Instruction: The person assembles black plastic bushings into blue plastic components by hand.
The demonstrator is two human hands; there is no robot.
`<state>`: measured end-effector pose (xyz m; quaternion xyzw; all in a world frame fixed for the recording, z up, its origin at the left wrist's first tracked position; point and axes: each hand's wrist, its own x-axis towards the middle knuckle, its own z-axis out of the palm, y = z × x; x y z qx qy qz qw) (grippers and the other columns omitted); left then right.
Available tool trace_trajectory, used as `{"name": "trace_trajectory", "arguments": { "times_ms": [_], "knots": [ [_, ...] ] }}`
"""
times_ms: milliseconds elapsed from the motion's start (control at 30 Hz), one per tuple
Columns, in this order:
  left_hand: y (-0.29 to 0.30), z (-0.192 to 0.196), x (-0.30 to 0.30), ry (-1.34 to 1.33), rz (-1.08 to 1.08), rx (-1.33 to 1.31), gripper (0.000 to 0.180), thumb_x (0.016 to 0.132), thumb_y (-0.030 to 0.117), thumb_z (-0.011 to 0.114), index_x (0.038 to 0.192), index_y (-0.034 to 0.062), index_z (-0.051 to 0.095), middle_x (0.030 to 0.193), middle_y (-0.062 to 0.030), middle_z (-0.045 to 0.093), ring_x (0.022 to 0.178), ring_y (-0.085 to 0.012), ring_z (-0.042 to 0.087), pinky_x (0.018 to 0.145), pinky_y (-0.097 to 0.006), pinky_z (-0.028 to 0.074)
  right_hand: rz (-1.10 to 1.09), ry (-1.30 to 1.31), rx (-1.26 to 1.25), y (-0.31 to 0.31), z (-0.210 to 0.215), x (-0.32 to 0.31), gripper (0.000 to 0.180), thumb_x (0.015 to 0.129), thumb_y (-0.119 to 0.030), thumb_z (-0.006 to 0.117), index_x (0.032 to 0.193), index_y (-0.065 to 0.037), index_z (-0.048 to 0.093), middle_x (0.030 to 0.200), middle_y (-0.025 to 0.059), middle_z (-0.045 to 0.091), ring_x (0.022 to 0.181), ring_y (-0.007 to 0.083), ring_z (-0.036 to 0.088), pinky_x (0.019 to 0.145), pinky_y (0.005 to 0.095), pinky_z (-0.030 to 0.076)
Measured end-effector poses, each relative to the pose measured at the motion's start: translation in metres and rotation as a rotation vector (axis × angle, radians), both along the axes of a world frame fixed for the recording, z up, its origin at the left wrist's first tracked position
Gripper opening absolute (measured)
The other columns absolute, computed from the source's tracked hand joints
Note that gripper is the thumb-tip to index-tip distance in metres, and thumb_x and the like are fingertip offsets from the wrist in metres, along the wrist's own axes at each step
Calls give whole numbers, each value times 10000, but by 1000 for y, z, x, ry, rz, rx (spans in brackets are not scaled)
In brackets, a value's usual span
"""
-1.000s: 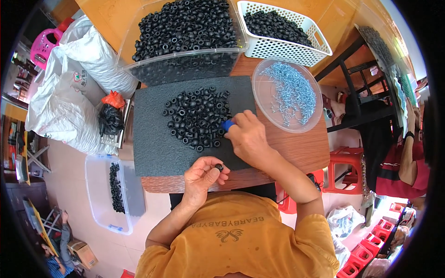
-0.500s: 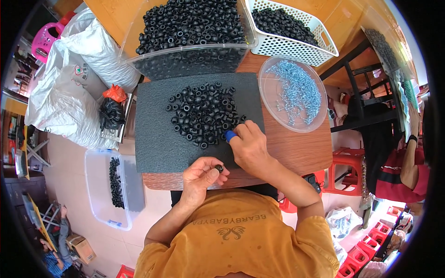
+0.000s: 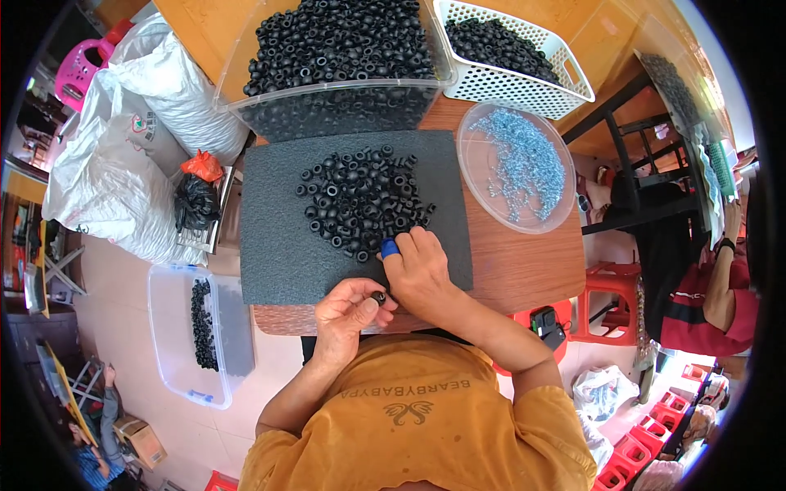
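Observation:
Between thumb and fingers my left hand (image 3: 345, 311) pinches a small, round, hollow black rubber-like part (image 3: 378, 298) at the near edge of the dark grey mat (image 3: 274, 245). Close beside it is my right hand (image 3: 419, 274), with a blue cover (image 3: 390, 247) on one digit. Its fingers are drawn together, and whatever they grip, if anything, is hidden. A pile of similar black parts (image 3: 360, 200) lies on the mat just beyond both hands. To the right, a clear round tray (image 3: 472, 168) carries tiny shiny blue pieces (image 3: 528, 159).
At the table's (image 3: 524, 270) far side stand a clear bin (image 3: 327, 110) and a white perforated basket (image 3: 512, 90), both with black parts. White sacks (image 3: 106, 164) and a clear box (image 3: 176, 352) are at left. Red stools (image 3: 610, 303) and another person's arm (image 3: 720, 286) are at right.
My right hand has drawn back from the pile, toward me and left, up to my left hand. My left hand still holds the black part and has shifted slightly left.

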<state>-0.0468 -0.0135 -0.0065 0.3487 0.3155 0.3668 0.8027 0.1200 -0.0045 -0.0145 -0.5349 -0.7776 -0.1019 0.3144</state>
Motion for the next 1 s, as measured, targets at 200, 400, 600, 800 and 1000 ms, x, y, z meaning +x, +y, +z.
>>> {"name": "trace_trajectory", "arguments": {
  "times_ms": [200,400,600,800,1000],
  "knots": [
    [1,1,-2,1,29,5,229,880,107,621,1039,-51,571,888,-161,659,724,-173,633,662,-263,514,-11,-72,-52,-4,10,-1,164,533,-122,575,593,-43,445,652,106,411,654,247,426,530,340,343],
    [2,1,-2,6,34,11,234,878,110,628,1038,-51,569,886,-165,660,716,-175,636,644,-262,517,-14,-84,-45,-12,4,5,154,555,-106,575,596,-42,441,662,116,422,654,252,432,534,345,345],
    [5,2,0,-21,49,17,219,883,101,619,1037,-44,564,887,-164,658,711,-175,632,640,-263,514,-25,22,-84,-12,6,7,245,631,-38,692,641,-50,447,666,118,446,632,288,459,518,388,362],
    [5,5,11,54,119,29,189,907,88,586,1058,-20,551,916,-132,649,716,-151,617,647,-244,499,-3,223,-76,-34,29,8,249,622,6,708,730,-20,485,737,154,531,631,315,503,528,397,403],
    [3,8,32,142,158,216,162,910,39,575,1060,-12,544,931,-25,584,791,-73,545,690,-204,463,98,154,-73,-42,38,7,245,631,20,701,764,8,495,791,170,562,611,318,505,510,403,409]
  ]
}}
